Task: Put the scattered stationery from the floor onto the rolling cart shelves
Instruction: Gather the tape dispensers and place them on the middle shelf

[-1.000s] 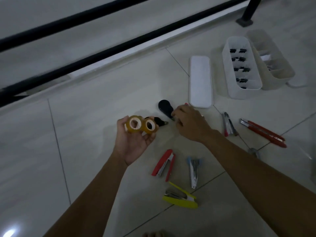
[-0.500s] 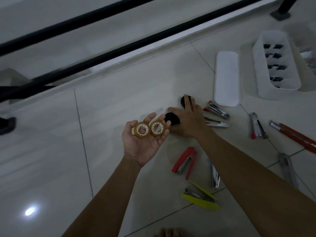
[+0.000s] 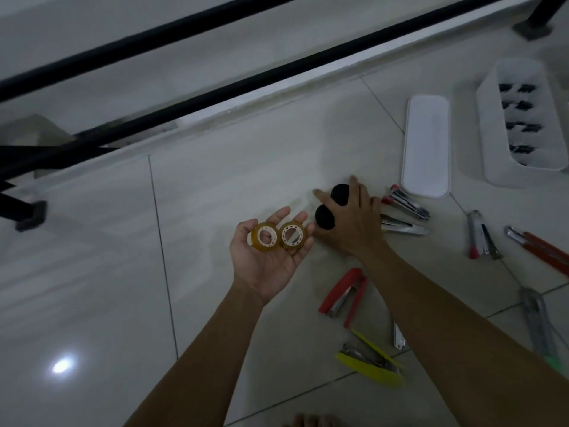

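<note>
My left hand (image 3: 268, 257) is palm up and holds two yellowish tape rolls (image 3: 278, 237) side by side on its fingers. Just to its right, my right hand (image 3: 354, 220) lies palm down on the floor over two black round objects (image 3: 324, 217), fingers spread around them. Scattered on the tiles are a red stapler (image 3: 343, 292), a yellow stapler (image 3: 369, 362), two metal staplers (image 3: 406, 204) by my right hand's fingers, another stapler (image 3: 480, 235), and red-handled cutters (image 3: 542, 248). No cart is in view.
A white flat lid (image 3: 428, 146) and a white divided box (image 3: 520, 124) holding black clips lie at the far right. Black railing bars (image 3: 184, 75) cross the top, with a post foot (image 3: 30, 215) at the left. A grey tool (image 3: 538, 322) lies at the right edge.
The view shifted left. My left hand opened flat with the tape rolls resting on it. My right hand spread its fingers over the two black objects.
</note>
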### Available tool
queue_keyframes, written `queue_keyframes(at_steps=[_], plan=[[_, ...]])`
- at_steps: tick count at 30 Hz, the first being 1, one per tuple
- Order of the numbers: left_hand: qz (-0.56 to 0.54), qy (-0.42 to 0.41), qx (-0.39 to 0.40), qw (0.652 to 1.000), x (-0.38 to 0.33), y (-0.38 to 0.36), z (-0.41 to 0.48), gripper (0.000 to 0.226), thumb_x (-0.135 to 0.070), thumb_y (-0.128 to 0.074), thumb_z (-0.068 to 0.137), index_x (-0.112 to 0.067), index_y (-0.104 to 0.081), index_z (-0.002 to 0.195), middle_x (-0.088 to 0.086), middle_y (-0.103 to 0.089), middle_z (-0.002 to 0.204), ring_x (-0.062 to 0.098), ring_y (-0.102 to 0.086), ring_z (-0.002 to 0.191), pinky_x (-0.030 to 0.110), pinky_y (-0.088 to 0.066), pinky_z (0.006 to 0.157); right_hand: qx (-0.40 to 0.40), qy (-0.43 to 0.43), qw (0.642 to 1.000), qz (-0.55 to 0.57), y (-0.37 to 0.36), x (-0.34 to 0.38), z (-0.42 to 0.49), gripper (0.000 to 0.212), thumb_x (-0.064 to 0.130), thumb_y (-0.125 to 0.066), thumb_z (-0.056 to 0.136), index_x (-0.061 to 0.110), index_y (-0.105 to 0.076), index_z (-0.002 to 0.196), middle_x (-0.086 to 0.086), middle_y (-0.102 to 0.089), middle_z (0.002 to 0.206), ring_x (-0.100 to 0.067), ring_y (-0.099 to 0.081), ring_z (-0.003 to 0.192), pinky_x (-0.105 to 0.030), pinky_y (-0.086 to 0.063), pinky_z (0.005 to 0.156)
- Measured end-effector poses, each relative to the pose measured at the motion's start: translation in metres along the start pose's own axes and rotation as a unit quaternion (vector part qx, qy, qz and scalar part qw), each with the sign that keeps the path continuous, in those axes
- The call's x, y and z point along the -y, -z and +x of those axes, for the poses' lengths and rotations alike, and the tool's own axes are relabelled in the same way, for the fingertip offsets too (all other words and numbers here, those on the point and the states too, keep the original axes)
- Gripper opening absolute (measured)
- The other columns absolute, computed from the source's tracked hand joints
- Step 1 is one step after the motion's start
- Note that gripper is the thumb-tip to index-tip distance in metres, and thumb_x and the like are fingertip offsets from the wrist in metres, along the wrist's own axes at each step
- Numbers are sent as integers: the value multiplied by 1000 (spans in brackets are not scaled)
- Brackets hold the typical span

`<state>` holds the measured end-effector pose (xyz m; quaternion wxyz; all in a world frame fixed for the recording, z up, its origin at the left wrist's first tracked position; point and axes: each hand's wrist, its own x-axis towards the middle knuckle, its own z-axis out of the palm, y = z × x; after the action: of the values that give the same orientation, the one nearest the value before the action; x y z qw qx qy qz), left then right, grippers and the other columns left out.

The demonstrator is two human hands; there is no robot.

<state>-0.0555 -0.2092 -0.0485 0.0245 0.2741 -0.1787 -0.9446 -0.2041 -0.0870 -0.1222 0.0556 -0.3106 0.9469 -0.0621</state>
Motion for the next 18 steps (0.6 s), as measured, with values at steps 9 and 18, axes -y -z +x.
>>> queue_keyframes(at_steps=[9, 18], plan=[[-5, -8, -27, 1000, -2, 10, 0, 47, -42, -39, 86, -5, -67, 98, 23, -60, 129, 42, -54, 124, 47, -39, 107, -102, 28, 994, 7, -4, 5, -5, 57, 70, -46, 82, 22, -58, 110, -19, -45, 125, -35, -51, 89, -39, -47, 66], [-12, -15, -45, 999, -1, 3, 1, 39, -41, -41, 85, -7, -57, 78, 19, -62, 111, 39, -58, 112, 46, -40, 106, -94, -153, 933, 312, 27, 28, -9, 38, 60, -56, 82, 24, -56, 94, -2, -44, 108, -14, -51, 75, -25, -41, 61]])
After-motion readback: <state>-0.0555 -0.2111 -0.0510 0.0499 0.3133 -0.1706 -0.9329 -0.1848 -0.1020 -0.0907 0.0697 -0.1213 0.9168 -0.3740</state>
